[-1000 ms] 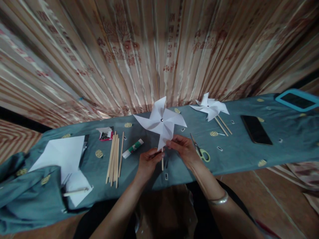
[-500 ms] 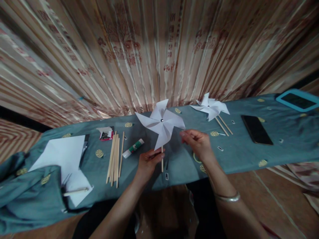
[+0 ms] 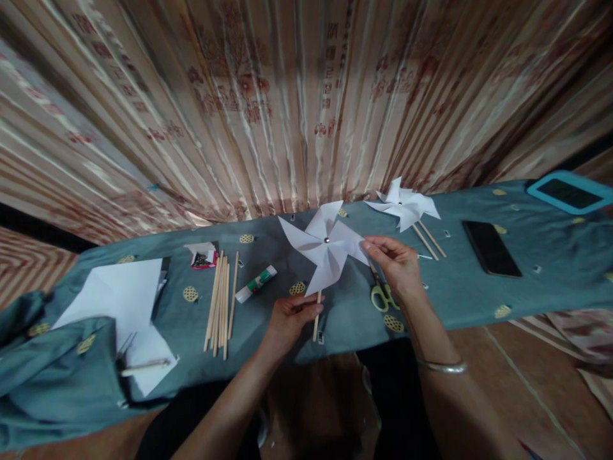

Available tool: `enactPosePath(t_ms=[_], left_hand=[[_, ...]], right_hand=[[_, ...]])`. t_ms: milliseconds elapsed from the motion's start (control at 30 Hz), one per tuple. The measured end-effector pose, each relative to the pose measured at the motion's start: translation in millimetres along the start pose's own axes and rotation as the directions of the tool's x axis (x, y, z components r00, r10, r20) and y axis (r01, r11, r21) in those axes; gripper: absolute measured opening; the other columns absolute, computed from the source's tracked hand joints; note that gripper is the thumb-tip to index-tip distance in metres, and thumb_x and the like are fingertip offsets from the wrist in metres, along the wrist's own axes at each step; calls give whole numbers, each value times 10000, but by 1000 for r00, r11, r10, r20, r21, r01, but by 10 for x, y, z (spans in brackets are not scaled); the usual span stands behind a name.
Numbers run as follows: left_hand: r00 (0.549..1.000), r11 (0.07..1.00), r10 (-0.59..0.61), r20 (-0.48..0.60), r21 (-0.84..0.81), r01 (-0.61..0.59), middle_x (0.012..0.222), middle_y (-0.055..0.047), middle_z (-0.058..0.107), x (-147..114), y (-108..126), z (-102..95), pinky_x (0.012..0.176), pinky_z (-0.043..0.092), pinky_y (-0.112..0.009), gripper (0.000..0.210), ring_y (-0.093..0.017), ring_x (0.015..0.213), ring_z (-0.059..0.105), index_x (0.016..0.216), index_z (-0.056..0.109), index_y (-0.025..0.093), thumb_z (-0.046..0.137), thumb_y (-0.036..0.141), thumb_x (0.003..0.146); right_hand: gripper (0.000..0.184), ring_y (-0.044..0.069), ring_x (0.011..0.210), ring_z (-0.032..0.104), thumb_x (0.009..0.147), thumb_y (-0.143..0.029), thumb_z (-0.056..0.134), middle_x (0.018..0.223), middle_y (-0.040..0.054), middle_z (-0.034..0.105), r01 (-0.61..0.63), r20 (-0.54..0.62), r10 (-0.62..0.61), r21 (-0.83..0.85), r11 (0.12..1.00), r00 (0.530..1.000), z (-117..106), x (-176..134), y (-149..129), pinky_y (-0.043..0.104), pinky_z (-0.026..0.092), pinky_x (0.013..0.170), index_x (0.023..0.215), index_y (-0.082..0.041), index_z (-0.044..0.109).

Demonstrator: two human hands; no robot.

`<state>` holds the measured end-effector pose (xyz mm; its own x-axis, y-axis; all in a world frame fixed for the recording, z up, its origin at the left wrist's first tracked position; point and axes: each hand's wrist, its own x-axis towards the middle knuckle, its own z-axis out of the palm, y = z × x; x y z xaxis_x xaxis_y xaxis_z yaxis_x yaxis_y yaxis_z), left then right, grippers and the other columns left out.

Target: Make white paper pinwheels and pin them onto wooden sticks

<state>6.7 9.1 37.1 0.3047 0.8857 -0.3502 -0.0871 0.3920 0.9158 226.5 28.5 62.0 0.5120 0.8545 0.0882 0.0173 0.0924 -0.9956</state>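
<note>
A white paper pinwheel with a shiny pin at its centre is held up over the table. My left hand is closed around its wooden stick, just below the blades. At the right, my right hand pinches the tip of one blade between thumb and fingers. Partly covered by that hand, scissors with yellow-green handles lie on the cloth. Farther back and to the right, finished-looking white pinwheels with two sticks showing lie together.
Left of my hands are a glue stick, several wooden sticks and a small open box of pins. White paper sheets lie at the far left. A dark phone and a blue-framed tablet are at the right on the green tablecloth.
The pinwheel has moved right and slightly down with my left hand. My right hand has shifted right and now grips a blade tip. More of the scissors shows.
</note>
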Motion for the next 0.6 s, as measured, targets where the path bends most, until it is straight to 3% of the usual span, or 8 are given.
enactPosePath(t_ms=[233,433,600], left_hand=[[1000,999,24,-21,33,-23,758,-55,760,7,16,-23,684,490,-283,284,-169,676,630,802,807,181,837,318,555],[997,999,35,-65,18,-34,764,-49,758,21,32,-21,683,493,-278,276,-163,678,630,787,806,195,848,320,544],[996,999,37,-79,16,-36,750,-46,750,25,54,-10,674,490,-278,283,-157,666,619,800,806,188,839,324,554]], right_hand=[[220,111,520,526,573,-401,843,589,-21,675,-12,12,12,-17,1000,1000,-8,-17,25,258,415,523,668,-223,756],[242,100,512,513,526,-407,864,584,-25,670,-113,76,107,68,991,991,57,-83,14,246,398,513,637,-227,746],[263,100,526,490,527,-447,857,555,-27,630,-120,116,113,54,991,987,137,-149,4,242,380,514,585,-226,726]])
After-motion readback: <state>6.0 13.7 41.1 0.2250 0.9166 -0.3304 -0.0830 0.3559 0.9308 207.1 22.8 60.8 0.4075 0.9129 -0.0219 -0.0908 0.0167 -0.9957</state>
